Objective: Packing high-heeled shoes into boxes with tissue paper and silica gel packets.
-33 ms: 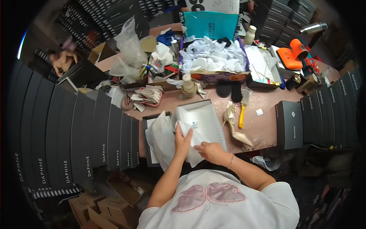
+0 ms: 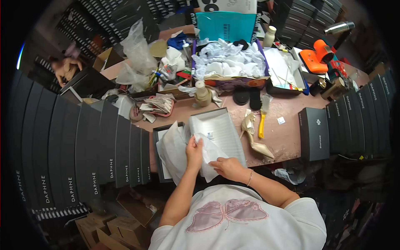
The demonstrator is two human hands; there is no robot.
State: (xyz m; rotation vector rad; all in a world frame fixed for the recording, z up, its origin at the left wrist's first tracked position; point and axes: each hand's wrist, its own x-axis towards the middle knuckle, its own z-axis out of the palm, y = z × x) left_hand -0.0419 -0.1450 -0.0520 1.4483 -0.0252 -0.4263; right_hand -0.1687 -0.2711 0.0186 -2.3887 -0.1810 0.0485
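two bare hands work at frame centre: beside an open white shoebox (image 2: 221, 129), the left hand (image 2: 193, 152) and right hand (image 2: 225, 167) each pinch white tissue paper (image 2: 208, 156); a gold heeled shoe (image 2: 254, 135) lies right of the box.

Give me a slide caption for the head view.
Both hands, left and right, hold white tissue paper over an open shoe box.
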